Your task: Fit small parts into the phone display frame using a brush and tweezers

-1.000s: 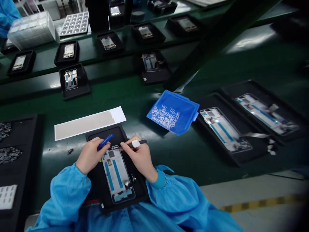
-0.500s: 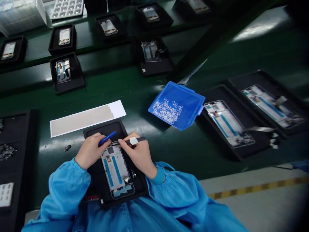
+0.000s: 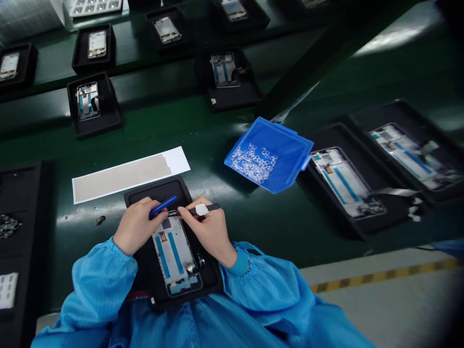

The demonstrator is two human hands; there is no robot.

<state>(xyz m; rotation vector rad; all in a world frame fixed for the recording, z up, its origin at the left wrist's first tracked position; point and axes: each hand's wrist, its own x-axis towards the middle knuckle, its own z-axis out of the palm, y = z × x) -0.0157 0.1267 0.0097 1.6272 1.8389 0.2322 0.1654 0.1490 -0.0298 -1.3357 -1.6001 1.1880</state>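
Observation:
In front of me a phone frame (image 3: 176, 253) with two blue strips lies in a black tray (image 3: 154, 194). My left hand (image 3: 135, 226) is closed around a blue pen-shaped tool (image 3: 162, 207), at the frame's upper left. Opposite it, my right hand (image 3: 212, 234) pinches black tweezers (image 3: 213, 207) with a white patch on them. Both sets of fingertips meet around the frame's top end, and the tool tips there are too small to make out. A loose flex part (image 3: 194, 267) sits by the frame's lower right edge.
A blue bin (image 3: 286, 157) of small white rings stands right of centre. Beyond my tray lies a sheet with a beige strip (image 3: 123, 179). More trayed phone frames (image 3: 342, 181) are at right and along the back. A large black tray (image 3: 25, 198) borders the left.
The whole view has shifted slightly, with the background items a little displaced. Both hands keep nearly the same place and grip at the top of the phone frame.

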